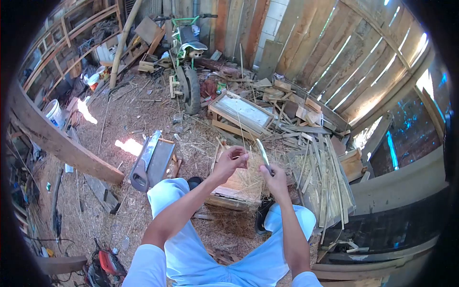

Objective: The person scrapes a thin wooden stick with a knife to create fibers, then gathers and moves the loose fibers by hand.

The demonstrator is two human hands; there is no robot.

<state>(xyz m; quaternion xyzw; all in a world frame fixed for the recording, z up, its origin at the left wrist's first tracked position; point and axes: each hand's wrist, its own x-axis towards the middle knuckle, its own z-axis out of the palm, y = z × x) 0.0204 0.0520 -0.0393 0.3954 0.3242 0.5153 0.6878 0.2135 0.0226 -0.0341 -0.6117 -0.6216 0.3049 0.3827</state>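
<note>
My right hand (275,180) is wrapped round the dark handle of a knife (262,150), its pale blade pointing up and away from me. To its left, my left hand (231,164) has its fingers curled in a pinch on a thin wooden strip (242,135) that rises above the fingers. Knife and left hand are apart. Below both hands, between my knees, stands a low wooden box (229,203) strewn with fine shavings (247,184).
A handsaw (145,162) lies on a small wooden stand at left. Many slats (327,182) are heaped at right. Ahead are a wooden frame with a pale panel (241,111) and a green motorbike (187,62). A slanting beam (64,143) crosses the left side.
</note>
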